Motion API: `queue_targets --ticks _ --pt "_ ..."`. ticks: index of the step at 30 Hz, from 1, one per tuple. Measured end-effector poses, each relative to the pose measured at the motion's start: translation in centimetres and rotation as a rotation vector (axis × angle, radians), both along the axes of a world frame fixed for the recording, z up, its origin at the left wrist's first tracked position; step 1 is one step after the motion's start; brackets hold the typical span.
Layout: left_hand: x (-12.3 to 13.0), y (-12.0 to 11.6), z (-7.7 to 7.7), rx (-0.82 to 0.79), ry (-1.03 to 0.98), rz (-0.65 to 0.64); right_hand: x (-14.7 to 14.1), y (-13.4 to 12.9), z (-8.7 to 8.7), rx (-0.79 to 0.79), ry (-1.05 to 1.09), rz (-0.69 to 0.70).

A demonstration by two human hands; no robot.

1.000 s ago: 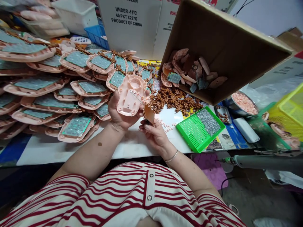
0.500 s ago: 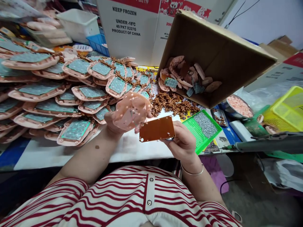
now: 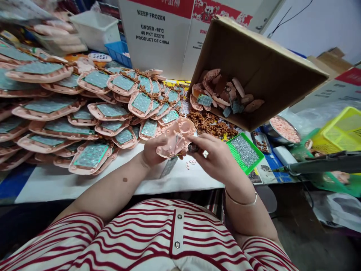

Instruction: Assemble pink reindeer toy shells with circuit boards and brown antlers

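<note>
1. Pale pink, a hollow shell (image 3: 178,138) is held above the table (image 3: 50,182), inward from the middle of the near edge.
2. Its long axis slants from the near left toward the far right. The end with a round cup points to the far right, and the hollow side faces up.
3. The left hand (image 3: 155,149) grips the shell's near-left end.
4. The right hand (image 3: 218,156) pinches a dark round part (image 3: 193,147) just beside the shell; whether the two touch, I cannot tell.
5. A grey board (image 3: 168,167) shows below the shell, slanting down toward the near edge; what holds it is hidden.
6. Toward the table's left end, pink shells with boards (image 3: 109,110) lie in overlapping piles.
7. Behind the far edge, a white carton (image 3: 158,56) reads "KEEP FROZEN", "UNDER -18°C", "40 PKT X227G", "PRODUCT OF CHINA". Red letters beginning "DONG" run behind an open brown box (image 3: 270,75).
8. Right of the hands, near the near edge, a green tray (image 3: 256,164) holds small silvery pieces.
</note>
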State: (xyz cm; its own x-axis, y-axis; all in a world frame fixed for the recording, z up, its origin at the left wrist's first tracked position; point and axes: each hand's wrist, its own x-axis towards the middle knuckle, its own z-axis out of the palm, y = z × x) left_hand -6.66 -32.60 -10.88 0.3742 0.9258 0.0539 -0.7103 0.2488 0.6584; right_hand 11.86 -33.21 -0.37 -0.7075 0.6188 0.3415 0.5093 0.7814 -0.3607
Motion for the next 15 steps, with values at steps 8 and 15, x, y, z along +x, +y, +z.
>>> queue_targets --ticks 8,15 --pt "2.2 -0.2 -1.1 -0.04 -0.069 -0.061 -0.7 2.7 -3.1 -0.43 0.185 -0.388" --pt "2.3 -0.2 -1.2 -0.133 -0.123 -0.091 -0.2 2.6 -5.6 -0.069 0.224 -0.286"
